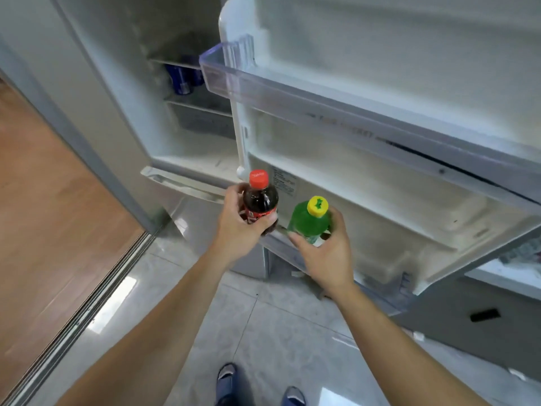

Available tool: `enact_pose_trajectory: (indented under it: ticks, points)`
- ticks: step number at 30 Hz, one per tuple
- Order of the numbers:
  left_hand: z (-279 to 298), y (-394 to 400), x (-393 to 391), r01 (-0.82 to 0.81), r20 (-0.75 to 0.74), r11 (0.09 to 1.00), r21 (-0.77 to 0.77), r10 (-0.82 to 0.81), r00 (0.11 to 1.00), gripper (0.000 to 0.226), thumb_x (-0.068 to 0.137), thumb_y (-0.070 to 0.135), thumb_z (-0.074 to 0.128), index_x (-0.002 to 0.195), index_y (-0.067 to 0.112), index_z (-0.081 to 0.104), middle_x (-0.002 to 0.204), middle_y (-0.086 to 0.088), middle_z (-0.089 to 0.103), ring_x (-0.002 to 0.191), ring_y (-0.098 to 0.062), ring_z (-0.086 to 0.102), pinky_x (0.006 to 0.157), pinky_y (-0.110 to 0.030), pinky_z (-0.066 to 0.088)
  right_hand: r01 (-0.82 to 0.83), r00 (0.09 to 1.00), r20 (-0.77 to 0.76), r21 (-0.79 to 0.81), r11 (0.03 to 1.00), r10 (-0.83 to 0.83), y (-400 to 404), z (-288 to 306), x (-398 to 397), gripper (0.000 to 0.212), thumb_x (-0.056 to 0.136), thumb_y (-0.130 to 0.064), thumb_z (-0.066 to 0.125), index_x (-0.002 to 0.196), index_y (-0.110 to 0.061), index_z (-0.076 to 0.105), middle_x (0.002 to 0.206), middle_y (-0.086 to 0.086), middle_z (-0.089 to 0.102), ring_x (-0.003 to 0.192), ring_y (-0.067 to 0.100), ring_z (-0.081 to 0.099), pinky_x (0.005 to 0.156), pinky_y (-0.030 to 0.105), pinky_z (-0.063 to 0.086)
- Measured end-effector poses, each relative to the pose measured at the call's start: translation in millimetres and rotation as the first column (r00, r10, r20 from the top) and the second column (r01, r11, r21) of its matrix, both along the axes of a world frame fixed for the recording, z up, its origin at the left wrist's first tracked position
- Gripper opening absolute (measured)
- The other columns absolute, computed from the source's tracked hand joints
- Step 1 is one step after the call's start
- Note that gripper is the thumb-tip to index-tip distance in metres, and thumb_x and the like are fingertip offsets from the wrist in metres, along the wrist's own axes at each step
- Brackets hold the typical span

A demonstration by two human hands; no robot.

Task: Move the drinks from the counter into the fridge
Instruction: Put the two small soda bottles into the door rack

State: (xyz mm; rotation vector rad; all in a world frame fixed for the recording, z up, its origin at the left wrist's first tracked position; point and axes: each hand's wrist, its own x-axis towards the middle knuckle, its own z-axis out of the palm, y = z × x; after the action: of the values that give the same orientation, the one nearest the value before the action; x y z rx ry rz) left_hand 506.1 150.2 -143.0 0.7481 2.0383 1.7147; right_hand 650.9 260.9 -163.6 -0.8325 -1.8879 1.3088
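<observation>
I stand on a glossy grey tiled floor (263, 332), my two blue slippers (228, 382) at the bottom edge of the view. To my left a metal track (87, 303) divides the tiles from a strip of wooden floor (44, 186). The fridge (123, 83) is open in front of me. Deep inside it, blue cans (183, 76) sit on a shelf, with another shelf below them. The door (380, 54) swings out to my right, white on the inside, with a clear bin (292, 92) near its top and a white shelf (366, 194) lower down. Past the door's lower right corner I see a bit of a desk (506, 276), with blurred things on it that I cannot make out.

My left hand (240, 224) is wrapped round a cola (260, 200): a small bottle of dark drink with a red cap and a red label, held upright in the air just in front of the door's hinge edge. My right hand (328, 253) grips a green bottle (311, 221) with a yellow cap, thumb on its near side, fingers round the far side. It is also upright, held in front of the lower part of the door, below the white shelf. The two bottles are near each other, not touching.
</observation>
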Motion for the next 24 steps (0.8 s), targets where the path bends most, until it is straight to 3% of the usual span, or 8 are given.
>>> enact_pose_trajectory:
  ticks: [2, 4, 9, 12, 17, 21, 24]
  points:
    - [-4, 12, -10, 0.055, -0.046, 0.997, -0.058, -0.057, 0.997, 0.066, 0.067, 0.025, 0.085, 0.110, 0.049, 0.042, 0.112, 0.016, 0.062, 0.102, 0.006, 0.062, 0.087, -0.020, 0.048, 0.022, 0.996, 0.081, -0.016, 1.000, -0.021, 3, -4, -6, 0.067, 0.069, -0.026, 0.087, 0.119, -0.041, 0.044, 0.104, -0.031, 0.057, 0.096, -0.018, 0.054, 0.078, -0.003, 0.038]
    - [-9, 22, -19, 0.124, -0.108, 0.987, -0.103, -0.135, 0.985, 0.071, 0.067, 0.018, 0.087, 0.115, 0.040, 0.040, 0.108, 0.020, 0.059, 0.097, 0.008, 0.061, 0.085, -0.017, 0.048, 0.054, 0.985, 0.168, -0.023, 0.998, -0.049, 5, -5, -16, 0.067, 0.069, -0.024, 0.086, 0.115, -0.043, 0.041, 0.099, -0.032, 0.054, 0.089, -0.017, 0.054, 0.073, -0.002, 0.038]
    - [-23, 28, -49, 0.217, -0.243, 0.930, -0.296, -0.293, 0.925, 0.071, 0.067, 0.020, 0.087, 0.124, 0.031, 0.048, 0.116, 0.009, 0.062, 0.108, -0.014, 0.060, 0.090, -0.025, 0.043, 0.096, 0.927, 0.370, -0.068, 0.993, -0.064, 8, -3, -42, 0.066, 0.067, -0.024, 0.084, 0.121, -0.026, 0.047, 0.097, -0.011, 0.061, 0.093, 0.016, 0.064, 0.080, 0.028, 0.051]
    - [-33, 25, -61, 0.276, -0.301, 0.882, -0.381, -0.401, 0.865, 0.068, 0.070, 0.017, 0.085, 0.129, 0.023, 0.052, 0.122, -0.003, 0.062, 0.111, -0.024, 0.060, 0.089, -0.026, 0.044, 0.097, 0.879, 0.472, -0.043, 0.994, -0.066, 7, -5, -53, 0.070, 0.067, -0.024, 0.084, 0.126, -0.022, 0.045, 0.098, -0.008, 0.061, 0.095, 0.020, 0.064, 0.080, 0.029, 0.050]
    - [-43, 17, -71, 0.266, -0.344, 0.886, -0.379, -0.401, 0.849, 0.062, 0.071, 0.018, 0.084, 0.126, 0.014, 0.055, 0.120, -0.010, 0.060, 0.109, -0.029, 0.059, 0.087, -0.026, 0.041, 0.079, 0.784, 0.620, -0.029, 0.996, -0.045, 0, -8, -63, 0.069, 0.069, -0.033, 0.084, 0.123, -0.016, 0.047, 0.107, 0.004, 0.068, 0.099, 0.026, 0.065, 0.083, 0.036, 0.054]
    - [-43, 7, -73, 0.279, -0.383, 0.915, -0.293, -0.379, 0.843, 0.074, 0.071, 0.017, 0.084, 0.135, 0.027, 0.047, 0.127, -0.005, 0.056, 0.113, -0.023, 0.056, 0.090, -0.026, 0.041, 0.068, 0.706, 0.703, 0.056, 0.996, -0.087, -7, -5, -64, 0.065, 0.069, -0.038, 0.082, 0.122, -0.017, 0.051, 0.111, 0.006, 0.069, 0.101, 0.028, 0.066, 0.081, 0.033, 0.053]
    - [-39, 4, -74, 0.287, -0.390, 0.917, -0.277, -0.380, 0.839, 0.070, 0.073, 0.017, 0.083, 0.133, 0.030, 0.048, 0.125, -0.002, 0.057, 0.114, -0.023, 0.055, 0.092, -0.027, 0.042, 0.097, 0.692, 0.713, 0.067, 0.993, -0.116, -11, -1, -66, 0.064, 0.071, -0.037, 0.082, 0.125, -0.020, 0.052, 0.113, 0.004, 0.069, 0.104, 0.028, 0.065, 0.077, 0.029, 0.048]
